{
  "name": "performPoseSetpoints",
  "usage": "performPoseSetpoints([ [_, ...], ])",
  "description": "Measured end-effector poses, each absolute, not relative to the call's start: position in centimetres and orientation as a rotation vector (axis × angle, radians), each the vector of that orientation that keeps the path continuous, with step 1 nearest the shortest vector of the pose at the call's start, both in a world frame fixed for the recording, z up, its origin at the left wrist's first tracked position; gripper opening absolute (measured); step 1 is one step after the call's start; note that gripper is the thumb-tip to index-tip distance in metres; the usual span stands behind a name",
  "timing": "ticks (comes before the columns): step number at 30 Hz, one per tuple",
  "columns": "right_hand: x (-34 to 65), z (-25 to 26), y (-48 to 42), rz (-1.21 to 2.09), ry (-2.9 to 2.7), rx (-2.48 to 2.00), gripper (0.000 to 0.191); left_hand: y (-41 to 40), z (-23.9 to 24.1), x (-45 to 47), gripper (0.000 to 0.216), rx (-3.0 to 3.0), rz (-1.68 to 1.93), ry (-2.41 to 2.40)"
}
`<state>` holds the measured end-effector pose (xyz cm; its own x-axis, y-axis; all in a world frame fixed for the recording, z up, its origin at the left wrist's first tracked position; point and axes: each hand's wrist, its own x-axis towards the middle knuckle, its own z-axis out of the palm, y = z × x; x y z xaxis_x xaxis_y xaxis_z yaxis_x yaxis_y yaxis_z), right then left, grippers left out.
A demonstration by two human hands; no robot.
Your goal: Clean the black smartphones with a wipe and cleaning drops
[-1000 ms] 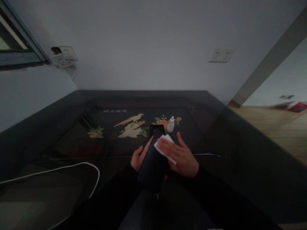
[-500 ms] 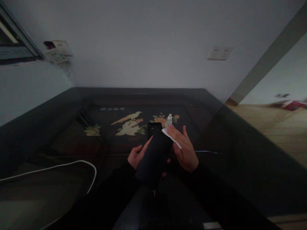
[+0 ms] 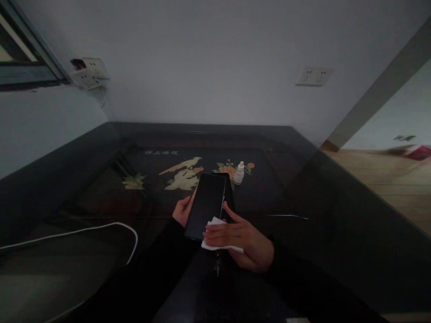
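Observation:
My left hand grips a black smartphone by its left edge, with the dark screen facing up. Over the phone's lower right corner, my right hand presses a folded white tissue under nearly straight fingers. A ring shows on one of those fingers. Partly hidden behind the phone lies a flat black object, perhaps a phone case. To the right of it stands a small white bottle with a narrow cap, upright and apart from both hands.
The dark glossy table carries a bird-and-flower picture. A white cable curves across its left side. Wall sockets are on the wall behind, and a pale wooden floor lies to the right.
My right hand has slid the tissue from the phone's upper right corner down to its lower right corner. The phone has turned more upright and its screen faces me more. The bottle is now uncovered.

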<state>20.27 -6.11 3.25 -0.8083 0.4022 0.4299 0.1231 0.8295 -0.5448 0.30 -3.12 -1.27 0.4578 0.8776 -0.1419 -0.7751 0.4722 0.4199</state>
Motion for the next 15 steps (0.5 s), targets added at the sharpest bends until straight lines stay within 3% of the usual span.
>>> performPoseSetpoints([
  [3, 20.8, 2.3, -5.9, 1.095, -1.843, -0.759, 0.037, -3.4, -0.1, 0.3, 0.058, 0.306, 1.046, 0.3],
  [6, 21.3, 1.1, -4.4, 1.077, -1.014, -1.145, 0.034, -3.8, 0.7, 0.6, 0.062, 0.338, 0.969, 0.212],
  [15, 22.2, -0.2, -2.2, 1.041, -0.9, -1.123, 0.035, -3.9, 0.3, 1.0, 0.072, 0.39, 0.837, 0.166],
])
